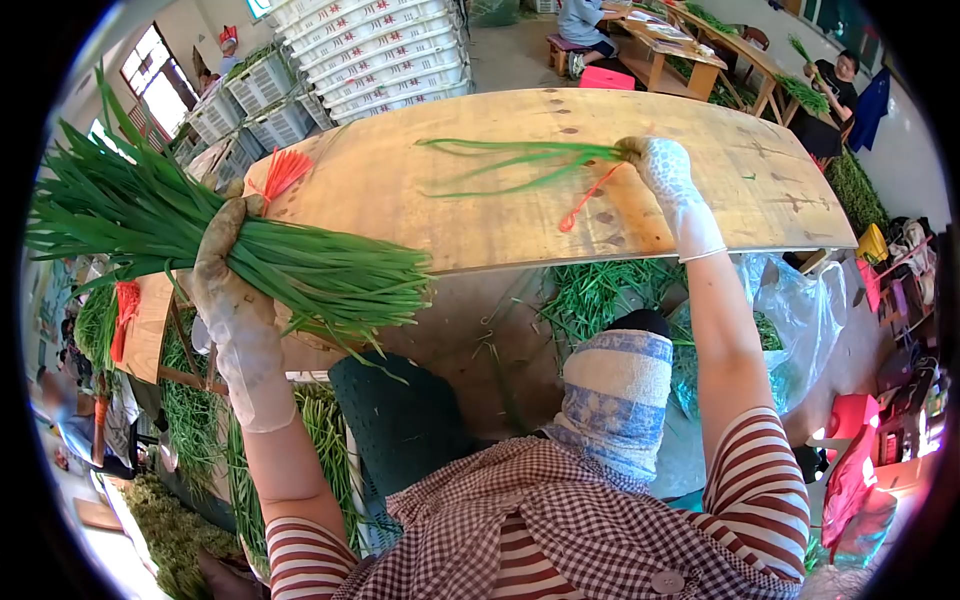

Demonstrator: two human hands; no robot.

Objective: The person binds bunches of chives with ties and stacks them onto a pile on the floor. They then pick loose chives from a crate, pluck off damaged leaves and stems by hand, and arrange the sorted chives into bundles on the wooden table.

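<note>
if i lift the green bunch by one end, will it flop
The green bunch will probably flop somewhat, as its blades are long and thin. Some may slip out, since a few hang loose below.

Over at eleven o'clock a tall stack of white crates (372,62) carries the clearest writing I can see from here. Red characters (390,54) are printed along the crates' long sides, and I read them as 川 and 林, the same pair repeated on one crate after another down the stack. The lines of print slant, climbing toward two o'clock. Smaller, darker marks sit nearer the crates' ends, too tiny for me to make out. At one o'clock, papers (660,20) lie on a far desk (682,49), too small to read from this spot
</note>
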